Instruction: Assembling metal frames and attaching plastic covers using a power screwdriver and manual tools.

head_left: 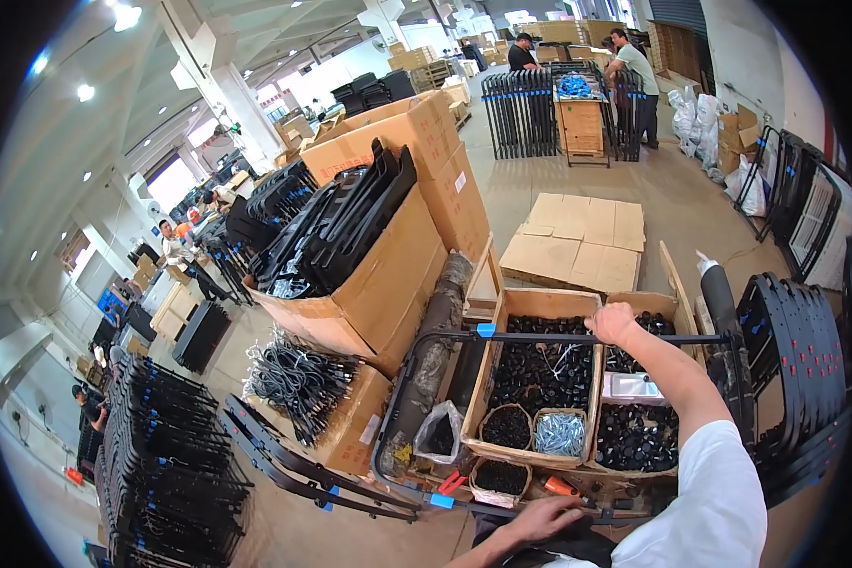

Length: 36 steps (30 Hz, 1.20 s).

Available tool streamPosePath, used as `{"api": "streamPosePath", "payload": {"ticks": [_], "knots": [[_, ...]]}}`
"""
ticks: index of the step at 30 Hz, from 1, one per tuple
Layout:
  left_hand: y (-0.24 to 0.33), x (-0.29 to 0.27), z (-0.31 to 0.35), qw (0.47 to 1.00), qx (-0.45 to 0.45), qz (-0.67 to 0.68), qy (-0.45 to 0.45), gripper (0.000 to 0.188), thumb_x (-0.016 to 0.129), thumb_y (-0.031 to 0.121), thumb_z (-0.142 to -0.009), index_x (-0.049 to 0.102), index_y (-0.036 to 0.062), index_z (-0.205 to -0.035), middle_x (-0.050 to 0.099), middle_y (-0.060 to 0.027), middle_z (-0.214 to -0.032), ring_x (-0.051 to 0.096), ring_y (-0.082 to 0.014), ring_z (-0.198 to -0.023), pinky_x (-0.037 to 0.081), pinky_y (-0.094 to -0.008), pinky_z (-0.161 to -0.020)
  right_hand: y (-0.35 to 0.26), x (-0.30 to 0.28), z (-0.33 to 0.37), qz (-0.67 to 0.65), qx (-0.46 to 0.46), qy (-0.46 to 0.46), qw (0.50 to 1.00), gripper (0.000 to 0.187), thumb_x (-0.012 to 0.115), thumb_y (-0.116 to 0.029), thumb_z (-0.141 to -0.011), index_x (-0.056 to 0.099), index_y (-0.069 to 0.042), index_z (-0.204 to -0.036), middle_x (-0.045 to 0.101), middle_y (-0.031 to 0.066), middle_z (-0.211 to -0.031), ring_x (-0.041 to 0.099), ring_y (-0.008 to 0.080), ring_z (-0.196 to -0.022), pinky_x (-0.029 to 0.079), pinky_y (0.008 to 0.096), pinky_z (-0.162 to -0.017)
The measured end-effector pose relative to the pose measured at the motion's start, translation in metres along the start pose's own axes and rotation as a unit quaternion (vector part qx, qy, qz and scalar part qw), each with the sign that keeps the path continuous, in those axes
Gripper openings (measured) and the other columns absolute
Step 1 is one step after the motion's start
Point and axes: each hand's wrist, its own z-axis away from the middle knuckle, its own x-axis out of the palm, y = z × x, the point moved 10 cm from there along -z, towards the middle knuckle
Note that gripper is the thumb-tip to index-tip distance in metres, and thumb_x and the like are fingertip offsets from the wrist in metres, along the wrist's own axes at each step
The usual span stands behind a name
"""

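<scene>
A black U-shaped tube frame [540, 337] with blue clips lies across wooden parts bins in front of me. My right hand [617, 324] reaches over the bins, its fingers closed around the frame's far bar. Close to my body, my left hand [545, 519] rests at the near bar with its fingers stretched out. Under the frame, a wooden bin [498, 379] holds many black plastic caps. Silver screws [559, 434] fill a small box beside a box of small black parts [506, 426]. Red-handled pliers [452, 483] and an orange-tipped tool [559, 487] lie near my left hand.
Cartons [388, 275] of black parts stand at the left, with a bundle of black cords [303, 383] before them. Stacked black frames [166, 454] stand at far left, more frames [795, 350] at right. Flattened cardboard [577, 237] lies ahead. Two people [639, 71] work beyond.
</scene>
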Motion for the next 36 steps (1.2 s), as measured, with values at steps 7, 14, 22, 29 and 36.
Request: {"api": "streamPosePath", "payload": {"ticks": [7, 14, 22, 29, 36], "knots": [[-0.062, -0.285, 0.115, 0.805, -0.072, -0.256, 0.53, 0.013, 0.067, 0.011, -0.094, 0.073, 0.0008, -0.1, 0.073, -0.0188, -0.097, 0.07, -0.0392, -0.094, 0.055, -0.0475, -0.086, 0.004, 0.021, 0.001, 0.088, -0.06, -0.075, 0.992, 0.041, 0.073, -0.041, -0.083, 0.081, -0.008, -0.105, 0.079, 0.0138, -0.108, 0.077, 0.0295, -0.104, 0.061, 0.043, -0.087], [-0.224, -0.348, 0.199, 0.729, -0.444, -0.255, 0.454, 0.072, 0.07, 0.052, -0.091, 0.055, 0.0031, -0.142, 0.059, -0.0241, -0.139, 0.055, -0.042, -0.131, 0.045, -0.0515, -0.111, -0.009, 0.011, 0.005, 0.025, -0.009, -0.061, 0.998, 0.053, 0.053, -0.051, -0.101, 0.081, -0.006, -0.099, 0.078, 0.0183, -0.109, 0.075, 0.0339, -0.106, 0.059, 0.0467, -0.092], [-0.238, -0.367, 0.176, 0.743, -0.472, -0.274, 0.387, 0.067, 0.065, 0.056, -0.094, 0.057, 0.0071, -0.138, 0.06, -0.0246, -0.14, 0.054, -0.0411, -0.136, 0.046, -0.0514, -0.11, 0.005, 0.037, -0.012, -0.015, -0.01, -0.018, 1.0, 0.057, 0.064, -0.045, -0.089, 0.065, 0.003, -0.12, 0.076, 0.0252, -0.103, 0.075, 0.0384, -0.101, 0.059, 0.0495, -0.09], [-0.243, -0.374, 0.177, 0.749, -0.471, -0.213, 0.415, 0.066, 0.063, 0.056, -0.096, 0.053, 0.0082, -0.14, 0.065, -0.0216, -0.137, 0.064, -0.0375, -0.126, 0.052, -0.0485, -0.104, 0.014, 0.045, -0.026, 0.02, -0.021, -0.011, 0.999, 0.058, 0.058, -0.047, -0.094, 0.066, 0.005, -0.116, 0.075, 0.0267, -0.099, 0.075, 0.0406, -0.094, 0.06, 0.0502, -0.084], [-0.239, -0.374, 0.177, 0.755, -0.495, -0.2, 0.38, 0.062, 0.062, 0.052, -0.098, 0.052, 0.0081, -0.14, 0.063, -0.0212, -0.138, 0.059, -0.0368, -0.132, 0.048, -0.0483, -0.109, 0.006, 0.027, -0.011, 0.059, -0.052, 0.062, 0.995, 0.052, 0.061, -0.049, -0.094, 0.076, 0.001, -0.098, 0.076, 0.0227, -0.093, 0.076, 0.0377, -0.083, 0.06, 0.0482, -0.077]]}}
